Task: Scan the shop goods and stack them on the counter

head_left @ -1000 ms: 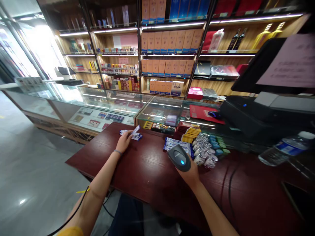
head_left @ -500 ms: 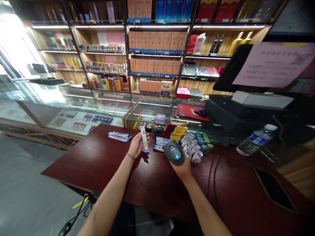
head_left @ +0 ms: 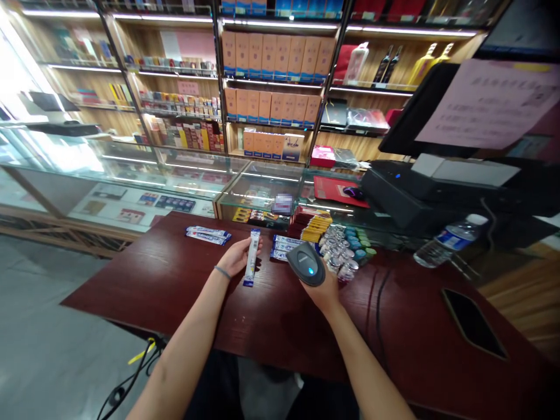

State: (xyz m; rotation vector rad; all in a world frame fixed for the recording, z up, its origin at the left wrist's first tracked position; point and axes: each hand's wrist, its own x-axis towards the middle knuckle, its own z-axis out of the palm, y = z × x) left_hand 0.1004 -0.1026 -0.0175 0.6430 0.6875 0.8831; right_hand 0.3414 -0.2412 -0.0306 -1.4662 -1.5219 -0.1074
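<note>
My left hand [head_left: 236, 256] is closed on a slim white-and-blue stick packet [head_left: 251, 259], held nearly upright just above the dark red wooden table [head_left: 175, 294]. My right hand [head_left: 326, 290] grips a black barcode scanner [head_left: 307, 265] with a blue light glowing on its top; its nose points toward the packet. Behind the scanner lies a stack of similar blue-and-white packets [head_left: 282, 246], partly covered by it. A couple more stick packets [head_left: 207, 235] rest on the table to the left of my left hand.
Right of the packets sit yellow sachets [head_left: 315, 228], small clear-wrapped jars [head_left: 336, 248] and blue and green rolls [head_left: 359, 245]. A water bottle [head_left: 450, 240], a phone [head_left: 475, 322] and a black cable [head_left: 380, 315] are at the right. Glass display counters [head_left: 175, 175] stand behind the table.
My left hand has brought the packet slightly lower and left, and the packet's tilt has changed. The scanner has stayed almost in place. The camera view has dipped a little.
</note>
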